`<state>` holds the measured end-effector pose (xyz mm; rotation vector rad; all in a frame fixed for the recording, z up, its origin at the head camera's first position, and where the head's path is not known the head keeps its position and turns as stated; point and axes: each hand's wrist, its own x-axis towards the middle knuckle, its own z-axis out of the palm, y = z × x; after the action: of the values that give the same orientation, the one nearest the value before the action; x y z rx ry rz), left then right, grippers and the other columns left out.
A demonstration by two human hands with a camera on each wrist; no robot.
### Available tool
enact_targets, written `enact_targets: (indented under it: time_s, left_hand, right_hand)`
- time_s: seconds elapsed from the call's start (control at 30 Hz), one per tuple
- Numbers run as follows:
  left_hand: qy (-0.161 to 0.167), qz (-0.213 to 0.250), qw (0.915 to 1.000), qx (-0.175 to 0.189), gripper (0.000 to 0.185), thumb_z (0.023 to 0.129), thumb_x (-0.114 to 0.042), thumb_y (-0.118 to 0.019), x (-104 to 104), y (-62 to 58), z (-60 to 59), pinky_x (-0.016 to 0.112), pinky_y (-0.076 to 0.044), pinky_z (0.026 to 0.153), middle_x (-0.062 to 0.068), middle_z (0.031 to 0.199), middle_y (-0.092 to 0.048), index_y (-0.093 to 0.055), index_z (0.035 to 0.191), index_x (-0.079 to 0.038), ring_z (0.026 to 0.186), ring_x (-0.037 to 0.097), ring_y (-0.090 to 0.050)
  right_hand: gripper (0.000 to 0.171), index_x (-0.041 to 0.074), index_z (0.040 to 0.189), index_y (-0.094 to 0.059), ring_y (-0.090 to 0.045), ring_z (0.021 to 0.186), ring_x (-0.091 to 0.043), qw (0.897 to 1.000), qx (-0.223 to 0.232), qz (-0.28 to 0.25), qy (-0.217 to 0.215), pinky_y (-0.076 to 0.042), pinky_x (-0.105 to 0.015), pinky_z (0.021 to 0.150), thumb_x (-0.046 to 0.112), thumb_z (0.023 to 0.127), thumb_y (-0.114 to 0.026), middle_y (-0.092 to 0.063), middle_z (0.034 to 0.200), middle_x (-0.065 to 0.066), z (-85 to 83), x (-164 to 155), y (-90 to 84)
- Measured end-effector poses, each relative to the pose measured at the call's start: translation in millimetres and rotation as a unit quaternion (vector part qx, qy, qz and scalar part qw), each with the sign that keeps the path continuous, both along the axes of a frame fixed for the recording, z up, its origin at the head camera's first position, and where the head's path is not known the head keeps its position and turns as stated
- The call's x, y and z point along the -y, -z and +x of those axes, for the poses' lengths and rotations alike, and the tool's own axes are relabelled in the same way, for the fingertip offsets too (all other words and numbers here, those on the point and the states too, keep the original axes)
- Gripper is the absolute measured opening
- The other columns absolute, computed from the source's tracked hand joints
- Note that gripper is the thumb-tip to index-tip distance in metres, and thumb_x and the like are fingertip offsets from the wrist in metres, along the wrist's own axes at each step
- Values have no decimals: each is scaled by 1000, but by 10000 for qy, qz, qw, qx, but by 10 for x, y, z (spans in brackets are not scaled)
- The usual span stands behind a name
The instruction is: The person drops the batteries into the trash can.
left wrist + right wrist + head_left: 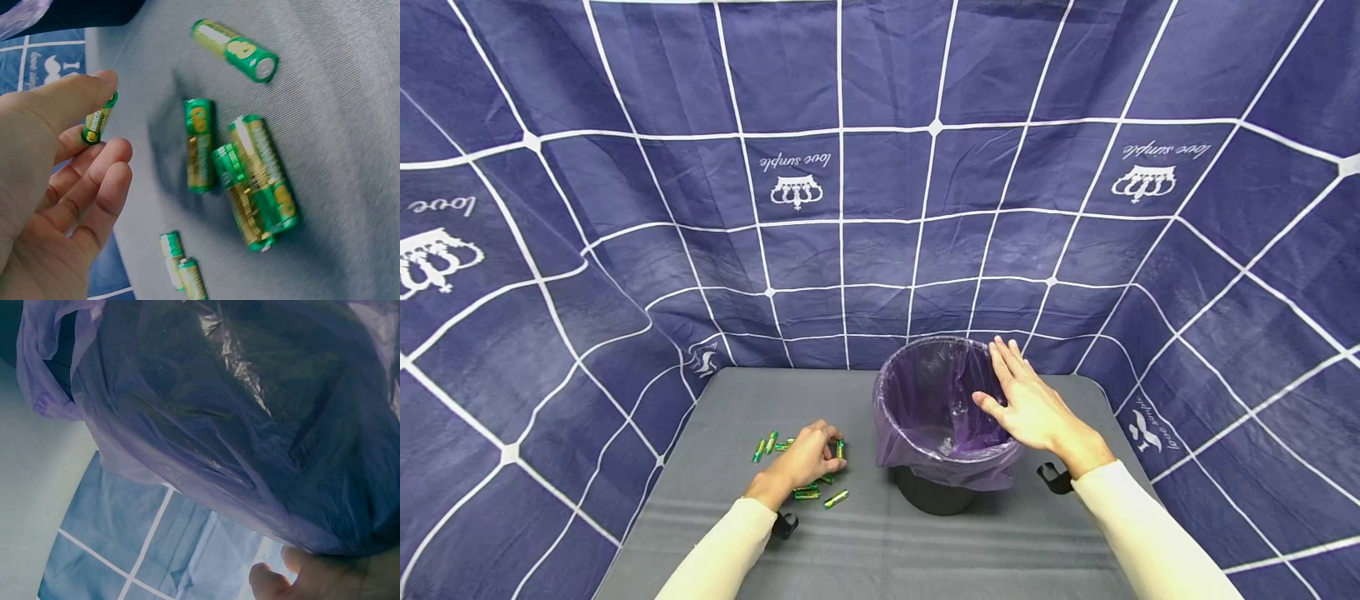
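Note:
A green and gold battery (100, 120) is pinched between the thumb and a finger of my left hand (805, 458), just above the table. Below and beside that hand lie several loose batteries of the same kind, among them one single battery (837, 498) nearer the front. My right hand (1033, 408), fingers straight, lies against the right rim of a dark bin (934, 492). A thin purple plastic bag (898, 442) lines the bin and folds over its rim. Only part of the right hand shows low in the right wrist view, beneath the bag.
The grey table (880, 550) carries the bin right of centre and the batteries on the left. A blue curtain (880, 250) with white lines surrounds the table at the back and both sides. Dark wrist straps (785, 525) sit on both arms.

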<state>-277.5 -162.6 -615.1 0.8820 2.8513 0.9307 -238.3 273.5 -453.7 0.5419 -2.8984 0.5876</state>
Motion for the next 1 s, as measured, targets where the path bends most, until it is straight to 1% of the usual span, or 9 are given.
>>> enact_targets:
  time_s: [0.13,0.2,0.3,0.4,0.53,0.6,0.73,0.83,1.0]
  left_hand:
    - [-265,-127,9996,-23,43,94,-12,-98,-19,-182,24,25,-63,76,14,113,-74,-78,128,6,84,22,-77]
    - [-306,-100,9995,-72,41,94,-12,-98,-26,-258,37,24,-63,76,14,114,-74,-78,127,5,87,27,-79]
    - [-320,-29,9994,-115,40,95,-11,-98,-40,-346,49,23,-63,76,14,115,-74,-78,126,4,89,31,-80]
    - [-285,-7,9992,-264,40,96,-13,-97,-62,-420,52,23,-63,76,14,116,-75,-78,126,4,89,30,-80]
    - [-336,-12,9983,-466,39,96,-15,-97,-82,-524,58,25,-64,77,12,116,-76,-79,126,0,88,22,-78]
    - [-416,-34,9981,-448,39,97,-17,-97,-87,-591,67,26,-64,78,10,117,-75,-79,127,-2,91,20,-77]
    - [-497,28,9974,-513,39,98,-19,-96,-113,-757,87,28,-64,79,11,117,-75,-79,129,-4,94,20,-77]
    - [-490,113,9960,-733,39,97,-19,-96,-131,-874,96,29,-64,80,13,116,-76,-79,129,-4,94,19,-77]
    - [-442,186,9927,-1103,40,98,-21,-95,-151,-1048,128,32,-66,81,11,113,-76,-80,130,-5,93,19,-77]
  right_hand:
    - [92,-8,180,-26,-13,181,-56,10000,62,-4,23,-19,-71,145,47,117,-63,-20,193,-29,-3,-4,-11]
    - [92,-9,180,-26,-12,181,-55,10000,91,-4,33,-19,-71,146,47,118,-63,-19,194,-28,-2,-2,-15]
    - [91,-9,180,-26,-13,181,-56,10000,62,-16,24,-19,-70,146,46,117,-63,-21,193,-29,3,-2,-18]
    - [90,-10,179,-27,-15,180,-57,10000,22,-57,24,-20,-71,145,44,117,-63,-22,192,-30,11,-6,-17]
    - [90,-10,179,-28,-15,180,-58,10000,-5,-60,11,-22,-71,145,44,117,-63,-23,192,-30,23,-10,-20]
    - [90,-10,179,-28,-16,180,-58,10000,-2,-57,4,-22,-71,144,44,117,-64,-23,192,-30,26,-12,-18]
    - [90,-10,180,-27,-15,180,-57,10000,44,-69,4,-21,-71,145,45,118,-63,-23,192,-30,14,-14,-12]
    - [90,-10,180,-27,-14,180,-57,9999,75,-68,14,-20,-71,145,45,117,-63,-23,192,-30,2,-10,-6]
    - [92,-9,181,-25,-11,181,-55,9998,182,-51,31,-18,-70,146,45,117,-64,-21,193,-28,-12,1,-1]
